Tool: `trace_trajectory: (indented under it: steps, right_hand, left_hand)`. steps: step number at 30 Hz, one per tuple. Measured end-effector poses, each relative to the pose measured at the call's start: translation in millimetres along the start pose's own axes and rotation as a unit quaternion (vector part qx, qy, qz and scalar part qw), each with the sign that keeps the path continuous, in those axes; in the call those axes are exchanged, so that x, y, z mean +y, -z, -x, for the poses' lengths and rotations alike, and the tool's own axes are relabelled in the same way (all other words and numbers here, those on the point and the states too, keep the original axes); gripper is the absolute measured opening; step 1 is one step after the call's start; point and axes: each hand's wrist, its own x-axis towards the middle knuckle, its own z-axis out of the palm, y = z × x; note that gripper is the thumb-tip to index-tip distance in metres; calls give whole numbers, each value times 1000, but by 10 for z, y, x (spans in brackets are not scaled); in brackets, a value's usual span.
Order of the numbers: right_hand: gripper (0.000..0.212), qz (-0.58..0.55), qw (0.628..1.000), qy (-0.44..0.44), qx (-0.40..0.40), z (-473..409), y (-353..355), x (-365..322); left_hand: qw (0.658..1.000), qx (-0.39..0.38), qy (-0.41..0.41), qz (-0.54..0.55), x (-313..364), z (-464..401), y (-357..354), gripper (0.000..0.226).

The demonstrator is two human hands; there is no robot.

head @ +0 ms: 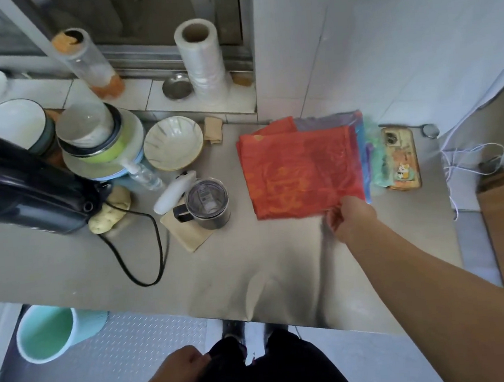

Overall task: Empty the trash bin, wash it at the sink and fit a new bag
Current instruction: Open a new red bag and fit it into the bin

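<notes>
Right hand pinching the red bag, risking dragging the whole stack; left hand hanging loosely curled, holding nothing.

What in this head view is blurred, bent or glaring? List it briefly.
Head view: the dark appliance at the left edge is smeared and stretched by the wide lens; the steel counter edge bows, and its surface carries soft reflections; the right hand pinching the red bag is slightly soft; the left hand sits in dimmer light.
</notes>
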Motion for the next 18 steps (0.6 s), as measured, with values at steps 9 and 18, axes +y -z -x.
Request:
trace_trajectory:
  steps: [9,18]
  right_hand:
    - [30,-158,982,-14,-107,244,60,32]
    - [26,130,977,-79,-152,365,-284,140]
  left_hand:
    - [1000,11,0,13,226,181,49,51]
    - [998,33,17,48,164,238,9,28]
